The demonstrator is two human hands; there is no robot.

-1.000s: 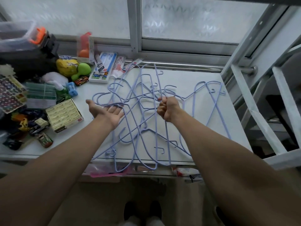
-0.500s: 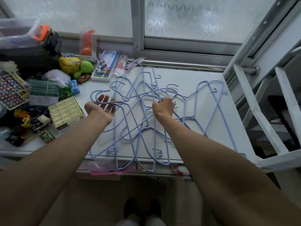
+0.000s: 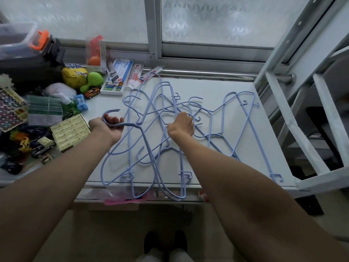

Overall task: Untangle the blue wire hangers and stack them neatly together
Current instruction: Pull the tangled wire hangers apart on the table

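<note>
Several pale blue wire hangers [image 3: 151, 148] lie tangled across a white table [image 3: 217, 87], some ends hanging over its near edge. My left hand [image 3: 108, 125] is closed around the hook [image 3: 111, 112] of one hanger at the left side of the tangle. My right hand [image 3: 181, 126] is a fist gripping wires at the middle of the pile. Two more hangers [image 3: 243, 133] lie spread to the right, their necks crossing into the tangle near my right hand.
Clutter fills the table's left side: a yellow box [image 3: 70, 129], toy cars [image 3: 39, 146], a green toy [image 3: 93, 80], stationery packs [image 3: 118, 78], a black case with orange latch [image 3: 37, 42]. A white metal frame [image 3: 294, 129] stands right. A window sill runs behind.
My left hand, open a second ago, has closed on a hanger hook and pulled it leftward. My right hand stays clenched on the middle wires. The view has shifted slightly.
</note>
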